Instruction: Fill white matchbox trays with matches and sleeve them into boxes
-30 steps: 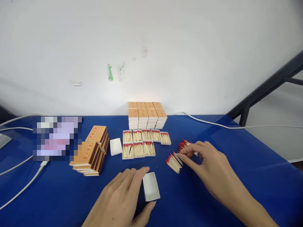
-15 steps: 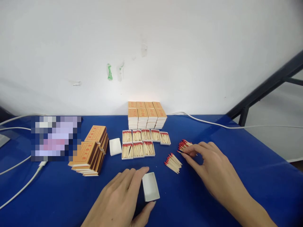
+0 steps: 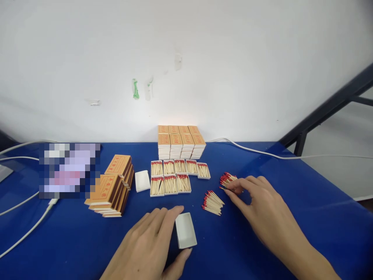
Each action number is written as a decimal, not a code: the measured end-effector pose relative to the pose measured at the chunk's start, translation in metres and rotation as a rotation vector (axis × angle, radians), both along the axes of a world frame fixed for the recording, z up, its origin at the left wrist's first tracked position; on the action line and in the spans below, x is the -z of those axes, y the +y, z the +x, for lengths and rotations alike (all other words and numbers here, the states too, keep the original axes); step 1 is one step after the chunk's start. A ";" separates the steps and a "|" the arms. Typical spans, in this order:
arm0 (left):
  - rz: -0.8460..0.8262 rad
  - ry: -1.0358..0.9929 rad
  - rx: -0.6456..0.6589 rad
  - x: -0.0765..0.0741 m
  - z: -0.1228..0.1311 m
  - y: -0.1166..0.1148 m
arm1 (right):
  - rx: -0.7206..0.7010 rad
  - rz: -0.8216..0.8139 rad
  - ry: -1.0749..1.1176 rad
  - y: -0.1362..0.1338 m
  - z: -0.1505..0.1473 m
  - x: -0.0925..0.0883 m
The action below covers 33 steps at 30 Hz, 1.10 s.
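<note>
My left hand [image 3: 150, 239] spans an empty white matchbox tray [image 3: 185, 231], its index finger at the far corner and its thumb at the near edge. My right hand [image 3: 259, 210] pinches a match [image 3: 223, 188] between thumb and index finger, at the near side of a heap of red-tipped matches [image 3: 227, 179]. The curled fingers hide part of that heap. Between the two hands lies a smaller fanned bunch of matches [image 3: 213, 203]. Beyond the tray, several open trays filled with matches [image 3: 170, 183] sit in two rows.
Closed matchboxes [image 3: 181, 140] form a block against the white wall. More tan matchboxes [image 3: 112, 186] are stacked at the left, beside a white tray [image 3: 142, 181]. A blurred-out object [image 3: 70, 169] and white cables [image 3: 29, 235] lie far left on the blue table [image 3: 291, 186].
Matches at the near side of the smaller bunch have shifted and fanned out slightly. Both hands and the empty tray have hardly moved.
</note>
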<state>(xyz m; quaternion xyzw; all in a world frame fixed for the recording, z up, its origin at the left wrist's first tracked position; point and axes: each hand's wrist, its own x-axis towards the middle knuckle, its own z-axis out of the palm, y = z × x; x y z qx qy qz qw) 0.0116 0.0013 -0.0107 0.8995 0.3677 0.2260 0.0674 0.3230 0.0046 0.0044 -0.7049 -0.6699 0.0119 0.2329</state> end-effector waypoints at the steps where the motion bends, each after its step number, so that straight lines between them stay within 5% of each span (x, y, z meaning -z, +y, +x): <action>1: 0.000 -0.002 0.001 0.000 0.000 0.000 | -0.005 -0.011 0.007 0.000 -0.001 0.001; 18: 0.016 -0.002 0.006 -0.003 0.002 0.002 | -0.074 -0.147 0.122 -0.013 -0.031 -0.018; 25: 0.006 0.003 0.002 0.000 -0.001 0.000 | 0.014 0.041 -0.019 -0.007 -0.008 -0.007; 33: -0.064 0.006 0.006 0.001 -0.003 -0.001 | -0.059 0.009 -0.048 -0.002 -0.003 0.001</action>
